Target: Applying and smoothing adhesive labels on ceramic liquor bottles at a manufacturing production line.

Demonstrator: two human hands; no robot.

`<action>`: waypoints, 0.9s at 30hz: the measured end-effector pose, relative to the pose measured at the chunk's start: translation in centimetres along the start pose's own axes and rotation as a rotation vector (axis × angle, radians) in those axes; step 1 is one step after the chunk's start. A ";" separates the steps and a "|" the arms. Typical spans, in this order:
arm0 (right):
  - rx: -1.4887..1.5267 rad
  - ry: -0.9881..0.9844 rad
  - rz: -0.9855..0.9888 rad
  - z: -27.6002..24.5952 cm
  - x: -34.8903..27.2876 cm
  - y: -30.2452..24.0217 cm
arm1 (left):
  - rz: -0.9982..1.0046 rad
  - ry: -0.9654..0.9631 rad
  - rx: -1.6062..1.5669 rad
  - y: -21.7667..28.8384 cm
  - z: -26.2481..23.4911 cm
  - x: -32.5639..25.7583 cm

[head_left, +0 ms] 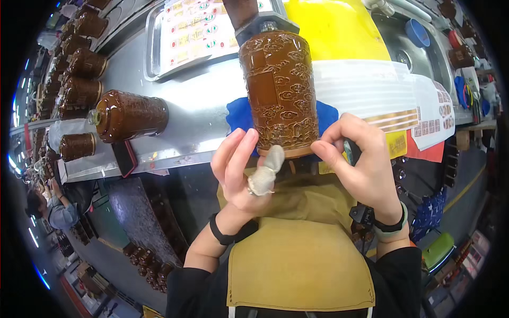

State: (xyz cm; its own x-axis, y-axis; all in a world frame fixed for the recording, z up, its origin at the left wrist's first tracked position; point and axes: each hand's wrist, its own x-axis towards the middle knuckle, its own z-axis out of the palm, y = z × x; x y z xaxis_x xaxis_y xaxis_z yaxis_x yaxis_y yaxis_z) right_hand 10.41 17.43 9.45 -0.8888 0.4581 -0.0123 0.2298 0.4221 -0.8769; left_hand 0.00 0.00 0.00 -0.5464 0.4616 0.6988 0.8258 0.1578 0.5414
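Observation:
A brown bottle (281, 93) with raised cloud patterns lies before me, its neck pointing away toward a dark bracket (270, 25). Beneath it is a blue cloth (238, 112). At the near left of its base, my left hand (236, 172) has its fingers stretched apart, and a whitish covering (262, 180) wraps the thumb. Across from it, my right hand (363, 159) has its thumb tip at the base's right edge. The right fingers curl round a small dark green object (350, 151) whose kind is mostly hidden.
Another brown bottle (135, 115) lies left, beside a dark red-edged phone-like slab (125, 158). A metal tray (154, 50) holds printed label sheets (193, 32). White strip sheets (366, 87) and a yellow sheet (339, 29) lie right, near a sink (437, 53). Several bottles line the far left.

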 end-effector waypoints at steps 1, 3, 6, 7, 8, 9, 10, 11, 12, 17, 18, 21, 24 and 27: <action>-0.009 0.003 -0.007 0.0 0.0 0.0 | 0.075 0.062 0.078 0.5 0.3 0.7; -0.022 0.010 -0.019 -0.1 0.2 0.3 | 0.154 0.131 0.154 1.6 0.4 2.0; -0.021 0.026 -0.013 0.2 0.3 0.2 | 0.056 -0.118 -0.043 2.3 -0.3 3.2; -0.020 0.025 -0.014 0.2 0.3 0.1 | 0.056 -0.118 -0.041 1.8 -0.3 3.3; -0.013 0.025 -0.018 0.3 0.2 0.0 | 0.101 -0.067 -0.054 1.0 -0.3 3.2; -0.009 0.031 -0.018 0.4 0.1 0.0 | 0.147 -0.018 -0.074 0.5 -0.2 2.9; -0.010 0.035 -0.014 0.5 0.2 0.0 | 0.111 0.036 -0.062 0.2 0.1 2.6; 0.002 0.037 -0.035 0.6 0.3 0.1 | -0.045 -0.091 -0.099 0.9 -0.7 2.2; 0.017 0.035 -0.058 0.8 0.3 0.1 | -0.042 -0.053 -0.108 0.7 -0.6 1.9; 0.009 0.031 -0.019 0.3 0.3 -0.1 | 0.105 -0.074 -0.010 0.4 -1.2 2.1; 0.007 0.054 0.006 0.3 0.2 -0.1 | 0.115 -0.081 -0.017 0.4 -1.2 2.1; 0.148 0.080 0.070 1.5 0.3 -0.4 | 0.111 -0.107 -0.022 0.7 -1.4 2.4; 0.187 0.067 0.118 2.7 0.1 -0.4 | 0.115 -0.065 -0.063 0.2 -1.0 2.1; 0.273 0.079 0.191 3.0 -0.1 -0.4 | 0.011 0.010 -0.146 0.2 -0.7 1.2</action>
State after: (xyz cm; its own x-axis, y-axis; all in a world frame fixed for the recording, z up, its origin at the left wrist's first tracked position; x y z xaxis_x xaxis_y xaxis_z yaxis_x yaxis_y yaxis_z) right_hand 9.21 14.91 8.36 -0.8041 0.5722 -0.1612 0.2653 0.1028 -0.9587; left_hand -0.56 -0.05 1.32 -0.5393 0.4536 0.7095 0.8032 0.0240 0.5952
